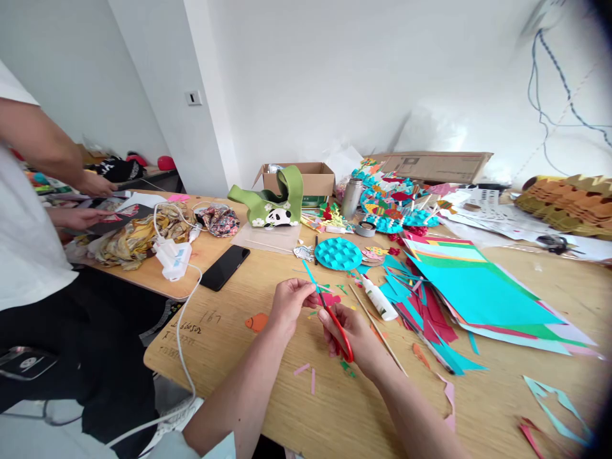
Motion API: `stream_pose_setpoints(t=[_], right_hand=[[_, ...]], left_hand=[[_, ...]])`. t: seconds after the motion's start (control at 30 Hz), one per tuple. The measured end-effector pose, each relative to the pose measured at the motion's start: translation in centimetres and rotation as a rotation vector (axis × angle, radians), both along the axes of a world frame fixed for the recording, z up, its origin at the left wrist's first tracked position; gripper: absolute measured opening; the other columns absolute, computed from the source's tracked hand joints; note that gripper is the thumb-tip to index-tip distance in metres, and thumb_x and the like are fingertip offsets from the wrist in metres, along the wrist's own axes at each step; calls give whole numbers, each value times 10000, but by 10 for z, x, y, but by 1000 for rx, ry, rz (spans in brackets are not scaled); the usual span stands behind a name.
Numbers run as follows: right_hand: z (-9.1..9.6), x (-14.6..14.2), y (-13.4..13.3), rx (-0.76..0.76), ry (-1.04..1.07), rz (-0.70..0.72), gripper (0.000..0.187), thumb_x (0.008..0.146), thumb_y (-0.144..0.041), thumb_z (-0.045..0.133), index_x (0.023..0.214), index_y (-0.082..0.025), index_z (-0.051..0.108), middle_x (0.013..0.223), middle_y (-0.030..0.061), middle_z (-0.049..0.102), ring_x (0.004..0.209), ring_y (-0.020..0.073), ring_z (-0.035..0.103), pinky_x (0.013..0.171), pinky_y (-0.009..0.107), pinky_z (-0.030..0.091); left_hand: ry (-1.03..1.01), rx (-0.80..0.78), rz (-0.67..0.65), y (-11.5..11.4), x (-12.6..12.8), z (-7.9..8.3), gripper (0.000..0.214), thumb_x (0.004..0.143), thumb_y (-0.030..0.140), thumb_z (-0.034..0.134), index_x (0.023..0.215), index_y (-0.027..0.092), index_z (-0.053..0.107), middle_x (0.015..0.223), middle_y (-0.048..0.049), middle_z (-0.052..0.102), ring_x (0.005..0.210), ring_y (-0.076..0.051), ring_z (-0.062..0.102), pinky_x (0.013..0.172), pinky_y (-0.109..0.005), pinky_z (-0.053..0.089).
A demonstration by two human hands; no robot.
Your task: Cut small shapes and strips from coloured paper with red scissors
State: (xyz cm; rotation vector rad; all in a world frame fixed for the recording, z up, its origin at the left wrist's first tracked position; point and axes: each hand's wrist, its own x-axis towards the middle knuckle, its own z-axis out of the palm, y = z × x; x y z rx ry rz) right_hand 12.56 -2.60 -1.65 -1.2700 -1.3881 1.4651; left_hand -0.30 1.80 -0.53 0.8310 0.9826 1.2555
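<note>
Above the near part of the desk (pixel 215 347), the left hand (pixel 289 303) pinches a thin blue strip (pixel 308 271), its fingers together on the paper, while the right hand (pixel 354 326) has its fingers curled around the handles of the red scissors (pixel 342 333). The strip slants up and away past the left fingertips, and the blades point toward its lower part, close to those fingers; whether they bite into the paper is too small to tell. A clean cut likely calls for a light, steady pinch, since paper this narrow should bend easily, with the fingertips kept back from the blade line. Short snips near the tips should give better control, with the elbows held wide of the orange fish (pixel 256 322) and the wooden stick (pixel 377 328).
</note>
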Motion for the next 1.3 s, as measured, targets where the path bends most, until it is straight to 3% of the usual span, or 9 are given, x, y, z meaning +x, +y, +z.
stream_pose_setpoints(t=[0.43,1.3], right_hand=[[5,-2,-3,-23,-13,-20,456,664,-603,622,659,-209,394,478,-68,530,323,86,473,318,195,330],[-2,0,0,-7,-10,-1,420,704,-566,614,673,-204,402,482,-69,538,327,95,496,317,192,330]], left_hand=[[1,1,10,-1,-1,0,172,560,260,708,589,118,616,518,-15,603,464,-96,539,490,-220,443],[-20,-1,-1,1,-1,-1,172,566,257,715,597,118,617,513,-10,605,462,-95,537,492,-222,439]])
